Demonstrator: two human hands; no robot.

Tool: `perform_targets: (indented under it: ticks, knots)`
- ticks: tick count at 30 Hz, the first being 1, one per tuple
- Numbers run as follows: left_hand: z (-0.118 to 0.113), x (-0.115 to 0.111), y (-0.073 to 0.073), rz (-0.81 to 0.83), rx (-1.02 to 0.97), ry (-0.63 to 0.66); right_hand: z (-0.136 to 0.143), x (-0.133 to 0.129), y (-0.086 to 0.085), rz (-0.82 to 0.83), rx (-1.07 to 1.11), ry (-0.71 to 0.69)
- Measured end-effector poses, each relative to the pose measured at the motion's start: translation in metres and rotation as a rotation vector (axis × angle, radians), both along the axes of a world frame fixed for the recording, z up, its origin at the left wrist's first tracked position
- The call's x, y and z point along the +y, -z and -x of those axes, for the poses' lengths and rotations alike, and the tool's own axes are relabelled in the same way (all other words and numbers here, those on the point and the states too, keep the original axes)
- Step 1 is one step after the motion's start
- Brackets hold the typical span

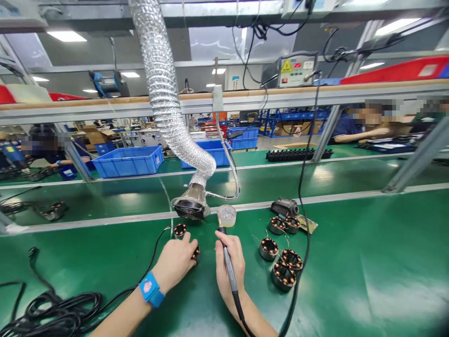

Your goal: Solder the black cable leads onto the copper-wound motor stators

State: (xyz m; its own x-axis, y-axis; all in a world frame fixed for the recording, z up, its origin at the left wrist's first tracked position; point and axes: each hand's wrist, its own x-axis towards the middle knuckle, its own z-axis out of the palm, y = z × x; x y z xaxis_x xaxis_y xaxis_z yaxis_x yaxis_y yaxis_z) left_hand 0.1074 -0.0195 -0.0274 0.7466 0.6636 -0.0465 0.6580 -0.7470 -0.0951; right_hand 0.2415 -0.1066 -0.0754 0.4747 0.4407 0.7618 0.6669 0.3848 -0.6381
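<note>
Head camera: Above a green bench (pixel 379 262), the left hand (pixel 175 262) and right hand (pixel 236 255) are apart, the right clamped on a soldering iron (pixel 230 271), long axis running forward, tip angled slightly left at a round container (pixel 228 216). The left's fingers cover a copper-wound ring (pixel 196 254), grip impossible to tell; a steady wrist and light tip contact would likely serve best.

Glossy tabletop (pixel 351 252), crinkled foil duct (pixel 163 84)
</note>
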Motion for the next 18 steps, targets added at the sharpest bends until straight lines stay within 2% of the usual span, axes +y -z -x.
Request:
perform_targets:
  ticks: [4,7,10,14,18]
  knots:
    - [0.011,0.039,0.008,-0.058,0.003,-0.041,0.003,-0.002,-0.003,0.006,0.014,0.010]
    - [0.014,0.066,0.012,0.054,-0.050,0.028,0.005,-0.003,-0.003,0.008,0.008,0.004]
    - [0.018,0.079,0.014,0.120,-0.139,0.053,0.004,-0.004,-0.001,0.006,-0.010,-0.016]
    - [0.027,0.096,0.017,0.041,-0.194,-0.074,0.001,-0.001,0.004,0.000,-0.027,-0.042]
    - [0.037,0.137,0.008,-0.016,-0.230,-0.334,0.004,0.002,0.006,-0.005,-0.047,-0.060]
